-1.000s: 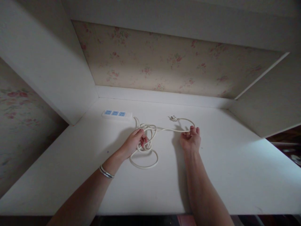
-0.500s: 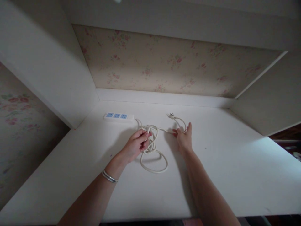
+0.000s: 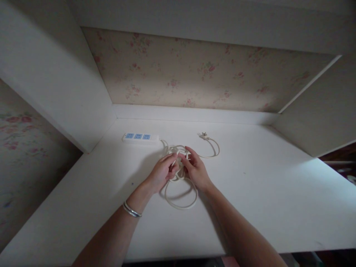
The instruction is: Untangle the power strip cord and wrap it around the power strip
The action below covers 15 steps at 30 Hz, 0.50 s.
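Note:
A tangled white power cord (image 3: 181,207) lies on the white desktop, with one large loop hanging toward me. My left hand (image 3: 162,170) pinches a strand on the left side of the tangle. Close beside it, my right hand (image 3: 197,170) has its thumb and fingers closed around cord on the tangle's right side. The cord runs left to a white power strip (image 3: 154,139) with three blue sockets. Its other end curves right to a plug (image 3: 204,136), which rests on the desktop with its prongs facing away. Fingers cover part of the tangle.
The white desktop (image 3: 267,207) is bounded by a left side panel (image 3: 69,85), a right panel (image 3: 319,118) and a low back ledge (image 3: 189,114). Floral wallpaper (image 3: 172,70) covers the wall behind. An overhead panel (image 3: 205,26) spans the top.
My right hand has moved left from the cord near the plug to the tangle and closed on it. My left hand keeps its hold. Power strip and plug stay in place.

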Each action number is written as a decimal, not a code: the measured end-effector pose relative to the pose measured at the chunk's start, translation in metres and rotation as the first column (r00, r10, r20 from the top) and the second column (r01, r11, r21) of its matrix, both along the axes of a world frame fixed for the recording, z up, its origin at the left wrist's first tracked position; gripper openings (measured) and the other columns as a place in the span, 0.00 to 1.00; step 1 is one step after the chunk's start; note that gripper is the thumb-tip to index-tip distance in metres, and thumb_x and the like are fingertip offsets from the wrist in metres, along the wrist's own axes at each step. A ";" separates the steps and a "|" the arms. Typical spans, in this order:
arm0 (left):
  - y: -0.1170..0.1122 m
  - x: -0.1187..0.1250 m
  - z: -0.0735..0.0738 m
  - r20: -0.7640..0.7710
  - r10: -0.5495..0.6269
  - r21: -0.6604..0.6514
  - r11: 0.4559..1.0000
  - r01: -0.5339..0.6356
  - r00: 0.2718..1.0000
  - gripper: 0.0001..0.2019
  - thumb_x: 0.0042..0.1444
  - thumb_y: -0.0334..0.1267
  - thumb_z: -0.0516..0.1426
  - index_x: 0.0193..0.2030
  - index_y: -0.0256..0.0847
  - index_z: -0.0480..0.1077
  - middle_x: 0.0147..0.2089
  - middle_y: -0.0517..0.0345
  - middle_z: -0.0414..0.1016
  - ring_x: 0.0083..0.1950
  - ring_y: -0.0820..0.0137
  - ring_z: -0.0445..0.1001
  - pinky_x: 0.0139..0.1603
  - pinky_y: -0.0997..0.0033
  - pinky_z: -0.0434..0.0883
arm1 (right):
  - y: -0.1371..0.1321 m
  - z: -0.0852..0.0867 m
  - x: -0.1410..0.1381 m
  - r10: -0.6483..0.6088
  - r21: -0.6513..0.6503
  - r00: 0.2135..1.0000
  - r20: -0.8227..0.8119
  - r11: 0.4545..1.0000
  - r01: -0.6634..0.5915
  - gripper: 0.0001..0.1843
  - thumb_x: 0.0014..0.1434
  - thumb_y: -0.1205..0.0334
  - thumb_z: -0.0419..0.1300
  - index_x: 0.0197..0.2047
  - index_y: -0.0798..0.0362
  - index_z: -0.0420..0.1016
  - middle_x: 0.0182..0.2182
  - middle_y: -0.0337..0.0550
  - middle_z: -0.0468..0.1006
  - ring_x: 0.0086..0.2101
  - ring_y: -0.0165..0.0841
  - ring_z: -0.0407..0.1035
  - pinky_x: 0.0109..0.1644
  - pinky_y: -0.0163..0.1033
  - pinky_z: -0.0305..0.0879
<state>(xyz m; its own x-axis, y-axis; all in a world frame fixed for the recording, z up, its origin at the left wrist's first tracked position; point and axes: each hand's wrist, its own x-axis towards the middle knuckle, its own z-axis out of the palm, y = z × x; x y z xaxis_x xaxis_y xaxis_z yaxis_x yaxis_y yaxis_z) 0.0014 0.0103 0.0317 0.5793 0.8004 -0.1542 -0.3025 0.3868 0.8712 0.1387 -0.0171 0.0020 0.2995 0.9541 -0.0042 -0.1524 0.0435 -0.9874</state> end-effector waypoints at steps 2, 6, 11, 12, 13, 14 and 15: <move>0.001 -0.002 0.003 0.056 -0.017 0.005 1.000 0.017 0.998 0.14 0.58 0.46 0.55 0.42 0.36 0.71 0.20 0.67 0.59 0.17 0.82 0.50 0.18 0.79 0.48 | 0.003 -0.001 0.008 -0.040 0.035 0.998 0.053 0.999 0.038 0.24 0.52 0.56 0.62 0.53 0.46 0.70 0.25 0.31 0.69 0.21 0.23 0.61 0.23 0.29 0.58; 0.002 -0.008 0.012 0.167 -0.003 -0.052 0.999 0.012 0.986 0.10 0.54 0.40 0.55 0.32 0.35 0.72 0.23 0.61 0.63 0.22 0.78 0.60 0.25 0.75 0.59 | 0.013 -0.007 0.026 -0.249 -0.003 0.968 0.015 0.968 0.249 0.20 0.51 0.58 0.61 0.49 0.47 0.69 0.24 0.31 0.69 0.21 0.25 0.64 0.24 0.30 0.62; 0.001 -0.012 0.013 0.181 -0.011 0.025 1.000 0.006 0.983 0.20 0.56 0.42 0.53 0.15 0.36 0.64 0.21 0.59 0.60 0.22 0.75 0.60 0.29 0.69 0.62 | 0.020 -0.018 0.039 -0.344 -0.035 0.939 -0.008 0.939 0.343 0.20 0.50 0.59 0.61 0.48 0.46 0.68 0.29 0.35 0.74 0.29 0.29 0.71 0.28 0.31 0.67; 0.001 -0.013 0.011 0.172 -0.021 0.049 0.999 0.013 0.985 0.21 0.56 0.42 0.53 0.14 0.36 0.64 0.22 0.58 0.61 0.24 0.75 0.62 0.30 0.69 0.63 | 0.021 -0.019 0.041 -0.346 -0.036 0.938 -0.021 0.938 0.345 0.20 0.50 0.60 0.61 0.48 0.47 0.68 0.29 0.35 0.75 0.29 0.29 0.72 0.29 0.31 0.67; 0.001 -0.014 0.010 0.167 -0.029 0.071 0.997 0.017 0.986 0.21 0.55 0.42 0.53 0.13 0.36 0.64 0.24 0.56 0.64 0.26 0.74 0.64 0.32 0.69 0.63 | 0.022 -0.021 0.043 -0.353 -0.043 0.935 -0.040 0.935 0.351 0.19 0.49 0.60 0.62 0.47 0.47 0.68 0.30 0.35 0.75 0.29 0.29 0.72 0.29 0.32 0.67; 0.001 -0.016 0.010 0.167 -0.033 0.095 0.995 0.017 0.985 0.20 0.53 0.41 0.54 0.12 0.36 0.65 0.27 0.54 0.66 0.29 0.72 0.66 0.35 0.68 0.64 | 0.023 -0.022 0.046 -0.358 -0.055 0.932 -0.061 0.933 0.355 0.19 0.49 0.61 0.62 0.46 0.48 0.68 0.30 0.35 0.76 0.28 0.29 0.73 0.29 0.32 0.67; 0.001 -0.017 0.009 0.172 -0.038 0.118 0.993 0.018 0.984 0.18 0.50 0.39 0.55 0.12 0.35 0.66 0.31 0.52 0.69 0.32 0.71 0.67 0.37 0.67 0.65 | 0.024 -0.023 0.049 -0.362 -0.070 0.928 -0.083 0.931 0.357 0.18 0.48 0.62 0.62 0.45 0.49 0.68 0.30 0.36 0.76 0.27 0.29 0.73 0.29 0.33 0.68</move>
